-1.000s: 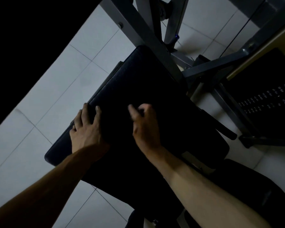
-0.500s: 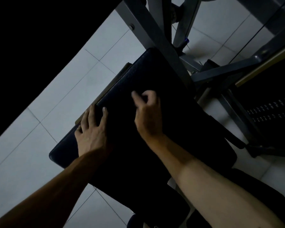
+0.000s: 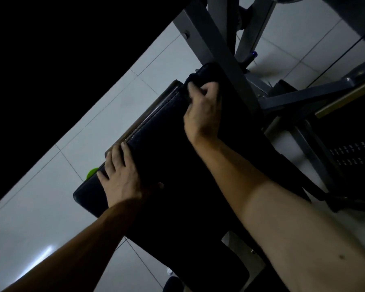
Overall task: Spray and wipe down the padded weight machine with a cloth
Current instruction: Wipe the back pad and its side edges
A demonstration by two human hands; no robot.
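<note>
Grey frame bar (image 3: 226,66) crossing close over the pad (image 3: 177,165) at its far right, open tiled floor (image 3: 105,123) beside its left edge

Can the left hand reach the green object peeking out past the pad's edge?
Probably yes: the left hand rests flat at the edge of the black pad, holding nothing, and the green object shows right beside it. The pad hides most of it, though.

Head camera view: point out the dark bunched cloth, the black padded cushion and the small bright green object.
dark bunched cloth (image 3: 191,79), head view, its bunched top end.
black padded cushion (image 3: 169,159), head view, bare middle of its top.
small bright green object (image 3: 92,172), head view, its visible part beside the cushion.
</note>
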